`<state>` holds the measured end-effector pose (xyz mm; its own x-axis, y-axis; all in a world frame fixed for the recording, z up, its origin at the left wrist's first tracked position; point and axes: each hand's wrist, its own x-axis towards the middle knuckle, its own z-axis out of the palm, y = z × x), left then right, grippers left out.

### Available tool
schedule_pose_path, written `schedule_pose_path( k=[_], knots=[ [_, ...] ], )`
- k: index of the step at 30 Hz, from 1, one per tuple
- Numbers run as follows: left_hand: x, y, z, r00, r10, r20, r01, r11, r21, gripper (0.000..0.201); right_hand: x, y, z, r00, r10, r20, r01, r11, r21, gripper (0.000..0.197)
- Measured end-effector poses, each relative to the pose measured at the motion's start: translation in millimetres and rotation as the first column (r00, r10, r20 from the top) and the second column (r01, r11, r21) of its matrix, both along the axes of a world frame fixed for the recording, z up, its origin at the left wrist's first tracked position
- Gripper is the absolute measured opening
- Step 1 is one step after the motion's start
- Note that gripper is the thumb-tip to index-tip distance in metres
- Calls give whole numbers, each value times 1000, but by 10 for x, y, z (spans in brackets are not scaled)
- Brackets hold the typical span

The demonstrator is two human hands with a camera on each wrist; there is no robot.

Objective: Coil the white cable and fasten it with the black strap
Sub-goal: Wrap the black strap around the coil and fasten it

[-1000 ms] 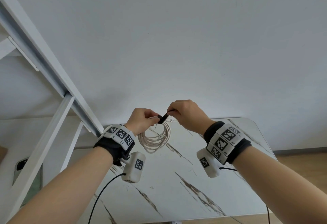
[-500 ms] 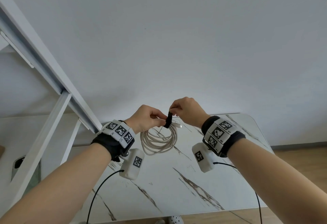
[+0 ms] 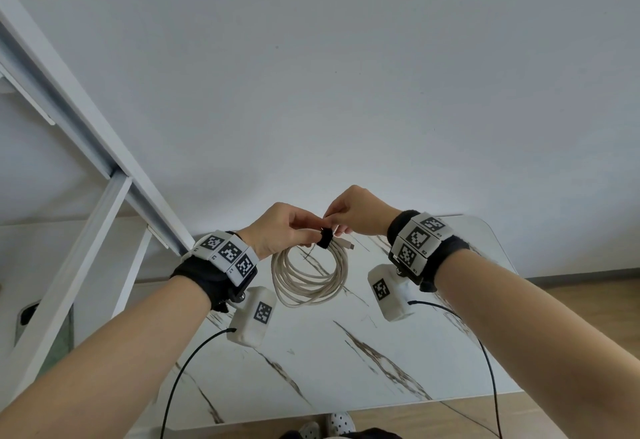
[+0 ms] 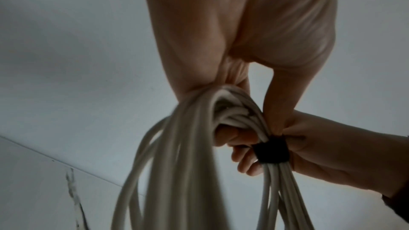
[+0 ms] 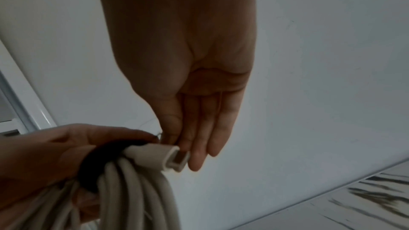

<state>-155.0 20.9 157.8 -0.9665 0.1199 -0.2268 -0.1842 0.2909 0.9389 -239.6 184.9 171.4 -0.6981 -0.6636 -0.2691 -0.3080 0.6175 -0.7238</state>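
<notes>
The white cable (image 3: 308,275) hangs as a round coil of several loops above the table. My left hand (image 3: 294,230) grips the top of the coil, fingers curled round the loops (image 4: 177,163). A black strap (image 3: 325,239) is wrapped round the bundle right beside that grip (image 4: 271,151). My right hand (image 3: 343,220) pinches the strap from the right with thumb and forefinger, its other fingers (image 5: 199,146) hanging straight. The cable's flat connector (image 5: 172,160) sticks out just past the strap (image 5: 92,167), next to the right fingertips.
Below the hands lies a white marble-patterned table (image 3: 346,352). A white slanted frame (image 3: 86,161) rises at the left, close to my left forearm. Behind is a plain white wall; wooden floor (image 3: 571,300) shows to the right. Shoes (image 3: 332,424) peek out under the near edge.
The strap's free end stuck out between the hands before; now it lies wound close round the bundle. Both hands have stayed together at the top of the coil.
</notes>
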Motion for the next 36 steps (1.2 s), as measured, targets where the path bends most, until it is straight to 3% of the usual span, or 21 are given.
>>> schedule_pose_path(
  k=[5,9,12,17,23,28,36],
  knots=[
    [-3,39,-9,1000,-17,10,18,997,-68,20,4,35,5,998,43,48,-45,998,42,17],
    [-8,69,-43,996,83,11,-83,996,-32,17,-22,81,-44,996,-11,-85,14,999,29,21],
    [-41,51,-50,991,132,24,-132,991,8,16,12,97,-39,977,-119,-178,102,989,-102,18],
    [-75,11,-47,981,190,26,-191,980,49,12,143,104,20,977,-158,-140,120,960,-251,21],
    [-95,2,-64,960,275,59,-279,955,101,22,252,46,-98,955,-118,-271,62,977,-206,24],
    [-106,-29,-73,956,285,71,-291,952,96,23,251,-5,-71,978,-156,-136,126,970,-208,18],
    [-105,-24,-42,958,239,158,-245,969,21,19,268,-29,-111,985,-52,-163,36,994,-100,19]
  ],
)
